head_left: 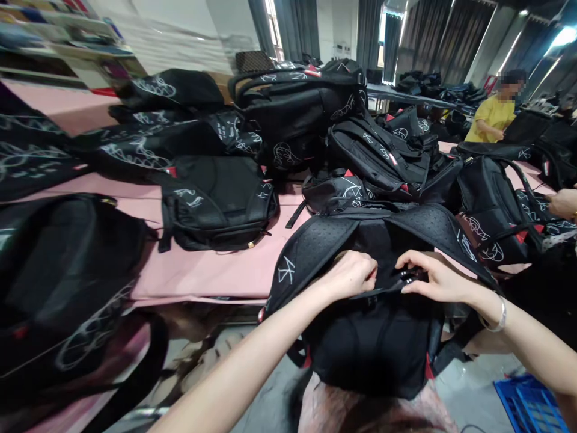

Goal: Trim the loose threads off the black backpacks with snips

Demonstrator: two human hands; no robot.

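Note:
In front of me a black backpack point(374, 343) hangs over the near table edge toward my lap, its top compartment open. White chalk-like marks show on its shoulder strap point(288, 264). My left hand point(354, 273) is closed on the near rim of the opening, fingertips curled out of sight inside. To its right, my right hand point(428, 276), with a silver bracelet point(499, 316) on the wrist, pinches the same rim between thumb and fingers. Small shiny dark parts, too small to name, show at those fingertips.
More black backpacks lie around, one flat on the pink tabletop point(216, 270) and a pile point(293, 120) behind. At left a large backpack point(67, 258) overhangs the edge. A blue crate point(527, 403) stands on the floor. A person in yellow point(493, 117) and another person's hand point(563, 203) are at right.

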